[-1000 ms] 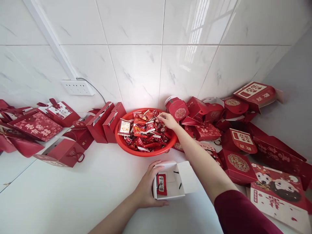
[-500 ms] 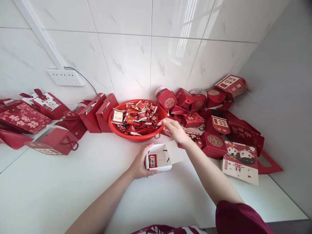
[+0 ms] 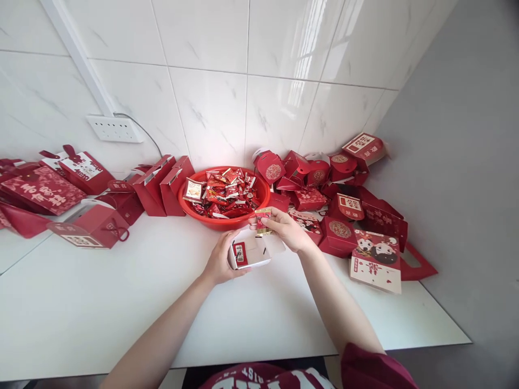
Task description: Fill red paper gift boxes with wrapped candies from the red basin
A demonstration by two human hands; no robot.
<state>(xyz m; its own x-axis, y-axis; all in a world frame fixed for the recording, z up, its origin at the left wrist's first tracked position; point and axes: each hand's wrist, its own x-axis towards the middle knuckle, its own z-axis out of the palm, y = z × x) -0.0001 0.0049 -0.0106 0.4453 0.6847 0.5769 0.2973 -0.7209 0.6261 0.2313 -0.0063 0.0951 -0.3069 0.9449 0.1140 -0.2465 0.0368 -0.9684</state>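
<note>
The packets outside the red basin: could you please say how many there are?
2: a red packet lies inside the white box in the left hand, a gold-edged packet is in the right hand; more may be hidden.

We see a white tiled wall [image 3: 214,108] with grey veins, slanting white trunking [image 3: 77,56] that meets a socket strip [image 3: 114,129], a thin cable [image 3: 150,139] curving down beside it, and a grey wall [image 3: 458,162] at our right

Holds left forearm [image 3: 162,322] and right forearm [image 3: 334,297] slanting inward; curves left hand [image 3: 219,260] in a wide grip; pinches with right hand [image 3: 290,229], slightly farther forward and just beside.
</note>
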